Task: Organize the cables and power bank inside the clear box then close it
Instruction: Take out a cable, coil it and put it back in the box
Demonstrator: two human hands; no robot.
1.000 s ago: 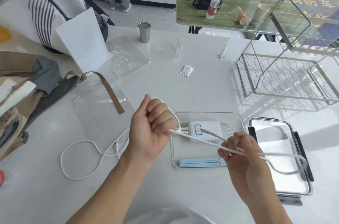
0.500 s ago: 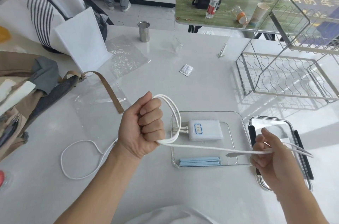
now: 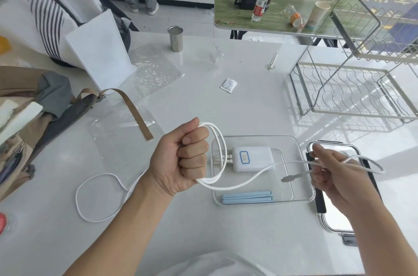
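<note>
I see bare tabletop open below both hands, while the wire rack crowds the far side beyond my right hand. My left hand is fisted tight around white cable loops; the right pinches its other stretch (plug end dangling). Between them the clear box runs lengthwise hand to hand, power bank inside likewise, lid under my right.

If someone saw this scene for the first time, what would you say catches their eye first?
Most striking is the white cable stretched between both hands: the left hand grips its coiled loops, the right hand pinches the loose end. Just beneath, the white power bank lies in the clear box, whose lid rests to its right.
</note>
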